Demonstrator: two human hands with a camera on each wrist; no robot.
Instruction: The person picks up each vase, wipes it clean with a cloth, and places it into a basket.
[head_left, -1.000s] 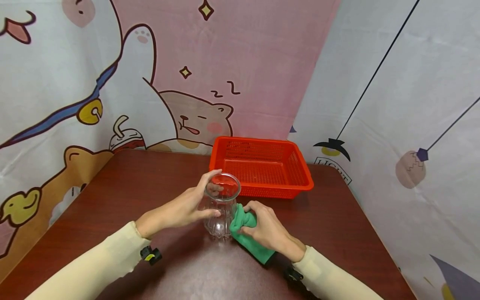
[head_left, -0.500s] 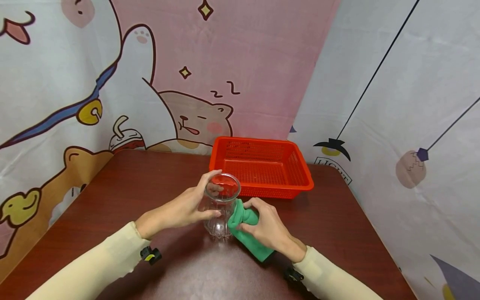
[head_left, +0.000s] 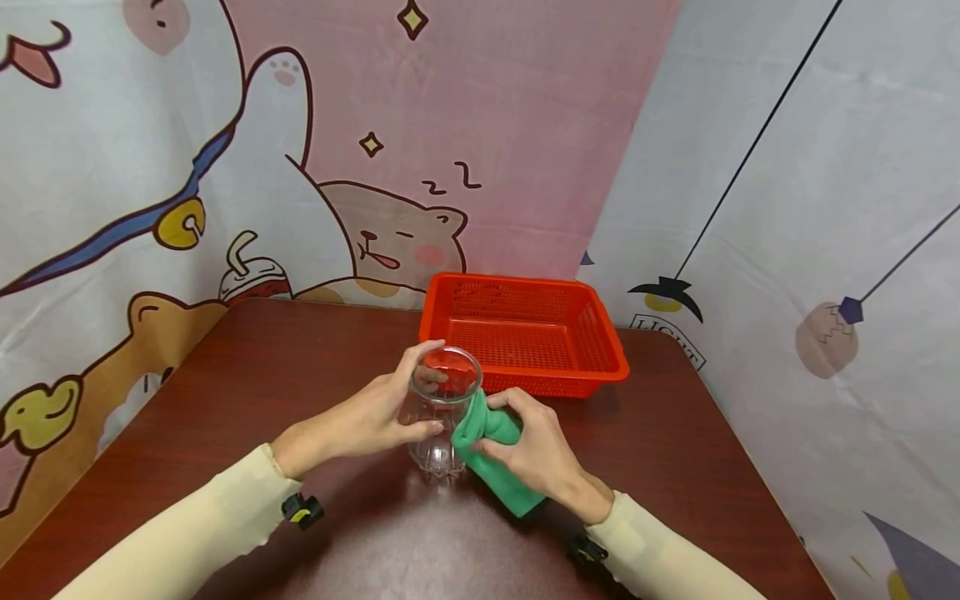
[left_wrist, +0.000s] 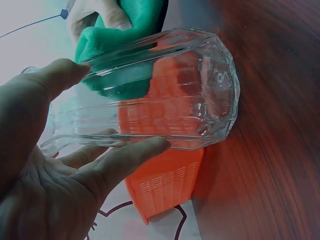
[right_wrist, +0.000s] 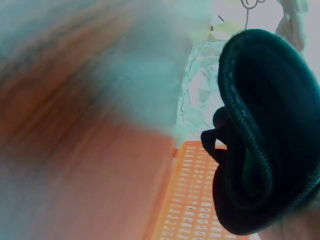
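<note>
A clear glass vase (head_left: 437,454) with ribbed sides stands upright near the middle of the table, its round mouth facing up. My left hand (head_left: 375,412) grips it from the left, thumb on the near side and fingers round the far side. In the left wrist view the vase's faceted base (left_wrist: 220,95) is close to the tabletop. On the vase's right side, my right hand (head_left: 538,446) pinches a folded green cloth (head_left: 510,483), bunched against the glass just below the rim. The cloth's loose end hangs toward me. In the right wrist view the cloth (right_wrist: 270,130) looks dark and covers much of the vase.
Behind the vase and to its right sits a red perforated plastic basket (head_left: 555,373). The dark red-brown wooden table (head_left: 337,533) is glossy. A cartoon-printed cloth backdrop (head_left: 540,142) borders its far and side edges.
My right hand and the green cloth have slid slightly up the vase's side, toward the rim and a little left. My left hand and the vase have stayed put.
</note>
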